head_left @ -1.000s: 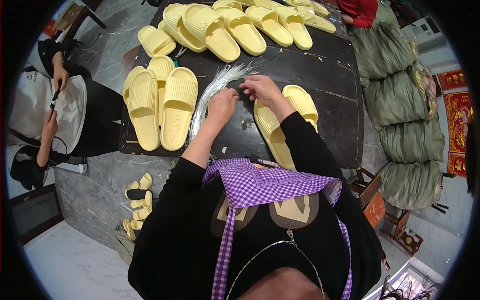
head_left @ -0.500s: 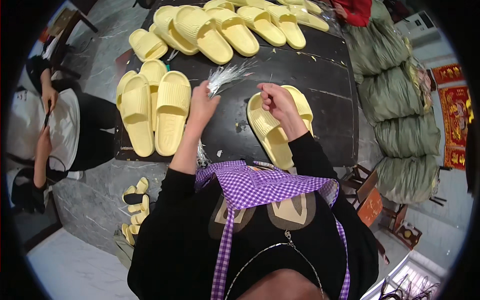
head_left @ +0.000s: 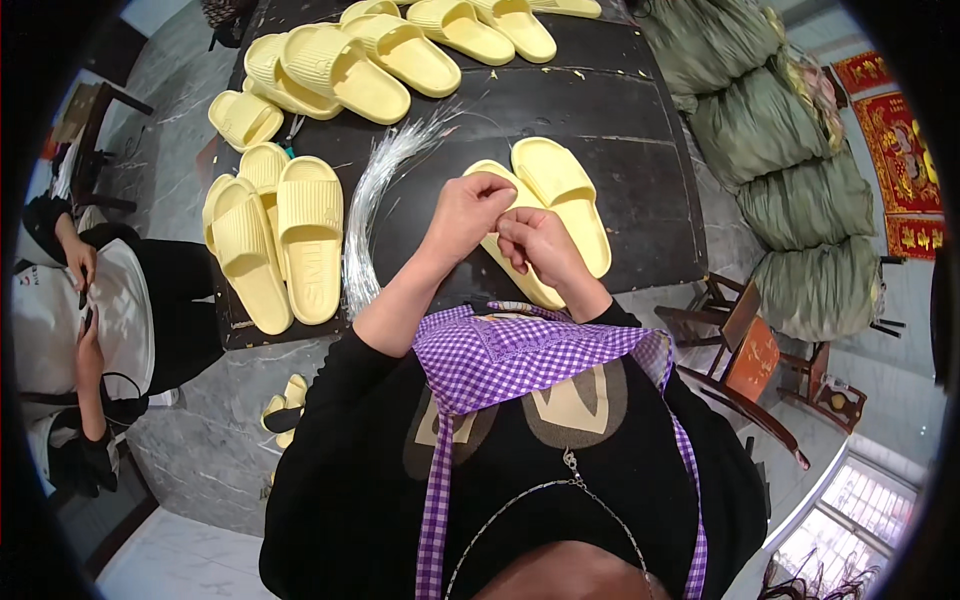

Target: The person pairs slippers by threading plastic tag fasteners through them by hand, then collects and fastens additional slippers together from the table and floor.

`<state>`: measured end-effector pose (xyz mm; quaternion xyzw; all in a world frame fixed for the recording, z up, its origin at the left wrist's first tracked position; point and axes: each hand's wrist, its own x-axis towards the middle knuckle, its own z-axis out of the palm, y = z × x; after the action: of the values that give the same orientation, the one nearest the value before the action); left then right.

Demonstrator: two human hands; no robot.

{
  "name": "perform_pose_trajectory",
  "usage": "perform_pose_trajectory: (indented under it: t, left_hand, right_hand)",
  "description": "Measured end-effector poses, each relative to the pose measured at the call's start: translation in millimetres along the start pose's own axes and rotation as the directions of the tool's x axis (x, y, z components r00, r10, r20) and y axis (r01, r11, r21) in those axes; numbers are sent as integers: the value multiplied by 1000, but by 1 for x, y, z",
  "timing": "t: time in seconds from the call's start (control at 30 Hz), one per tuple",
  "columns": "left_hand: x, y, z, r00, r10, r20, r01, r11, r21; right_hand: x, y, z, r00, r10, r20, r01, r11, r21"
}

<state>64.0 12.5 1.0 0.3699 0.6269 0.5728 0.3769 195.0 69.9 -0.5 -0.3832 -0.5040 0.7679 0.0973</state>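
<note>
The left hand and right hand are pinched over yellow slide sandals on the black table; whether anything thin is held cannot be told. Tiny finger work seems in hand; a steady pinch seems needed next.

The place appears to be a workshop or packing room: many matching yellow slippers lie on a scuffed black table with a bundle of silvery strands, and bulging green sacks line its right side.
</note>
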Motion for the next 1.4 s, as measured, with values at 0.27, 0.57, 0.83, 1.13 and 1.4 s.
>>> perform_pose_trajectory:
  t: [0.27, 0.57, 0.83, 1.13, 1.4]
  left_hand:
    - [-11, -10, 23, 855, -362, 371, 496, 781, -380]
    - [-35, -27, 66, 541, -536, 649, 841, 374, -392]
    - [-43, -44, 83, 565, -563, 603, 819, 293, -493]
    - [-42, -50, 87, 643, -621, 449, 697, 230, -680]
    - [-17, -58, 110, 667, -630, 398, 633, 196, -749]
  right_hand:
    - [-32, 21, -42, 989, 135, 66, -113, 958, -264]
    - [-42, 22, -121, 954, -96, -284, 23, 968, -251]
    - [-9, 25, -136, 895, -276, -350, 104, 893, -437]
    - [89, -14, -145, 703, -710, 38, 441, 394, -807]
    - [113, -15, -142, 818, -543, 192, 420, 333, -844]
